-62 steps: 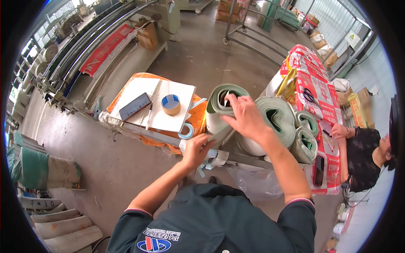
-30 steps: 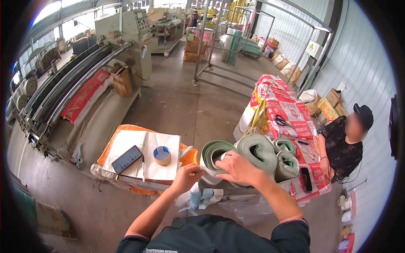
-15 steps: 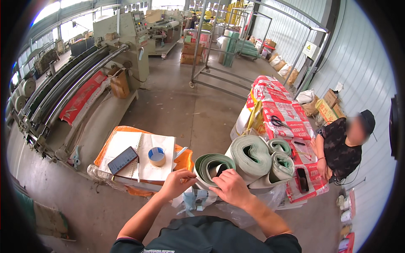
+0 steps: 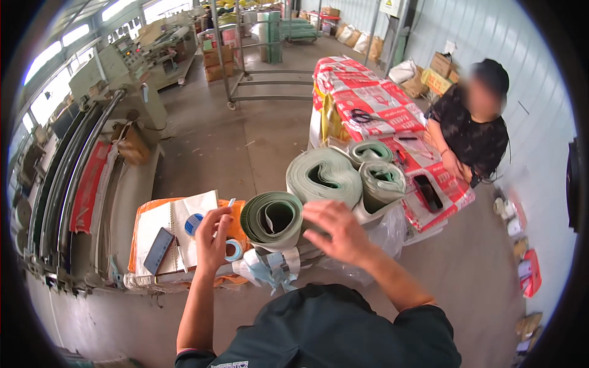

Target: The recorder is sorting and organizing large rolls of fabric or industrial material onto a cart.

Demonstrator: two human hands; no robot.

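My left hand (image 4: 211, 242) is raised over the right side of an open notebook (image 4: 153, 224), fingers curled with thumb near forefinger; anything between them is too small to make out. Beside it are a blue-labelled tape roll (image 4: 194, 223) on the notebook and a light-blue tape roll (image 4: 233, 250) to its right. A standing roll of green-grey sheet (image 4: 250, 224), its hollow core facing up, lies between my hands. My right hand (image 4: 340, 233) has its fingers apart, just right of that roll and in front of a larger pale-green roll (image 4: 319, 178). It holds nothing visible.
A phone (image 4: 159, 250) and pen (image 4: 180, 253) lie on the notebook. Smaller rolls (image 4: 383, 179) stand at the right. Scissors (image 4: 363, 115) and a black phone (image 4: 427, 193) rest on red-and-white wrapping (image 4: 392, 113); a person (image 4: 472, 122) leans there. Machine rollers (image 4: 67, 178) fill the left.
My hands have come away from the green-grey roll: the left towards the notebook, the right out of the roll's mouth with fingers spreading. The whole view has shifted.
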